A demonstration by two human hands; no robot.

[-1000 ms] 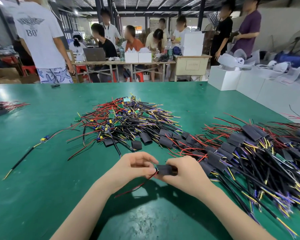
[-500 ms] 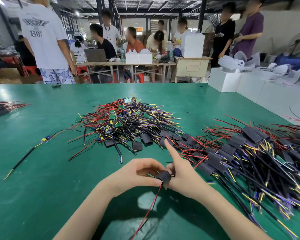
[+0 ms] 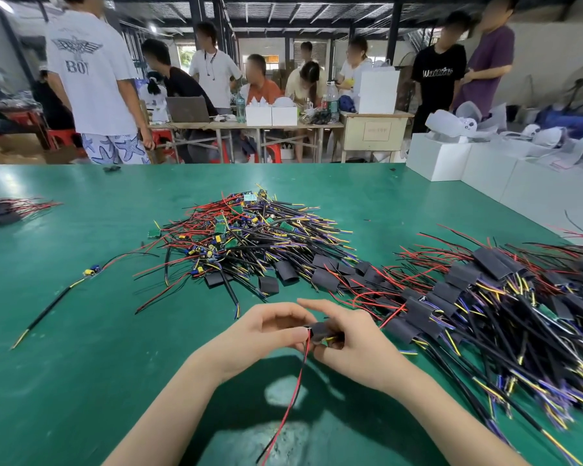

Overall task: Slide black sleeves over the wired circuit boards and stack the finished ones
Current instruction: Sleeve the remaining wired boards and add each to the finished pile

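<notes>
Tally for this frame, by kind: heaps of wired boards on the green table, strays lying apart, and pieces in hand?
Bare-board heap, centre: 1
Sleeved heap, right: 1
Small bundle, far-left edge: 1
Stray wired piece, left: 1
Piece being sleeved, held by left hand and right hand: 1
Total: 5

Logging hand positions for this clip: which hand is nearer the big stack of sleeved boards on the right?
Right. The right hand is just beside the stack of sleeved boards; the left hand sits farther away, beyond the right.
</notes>
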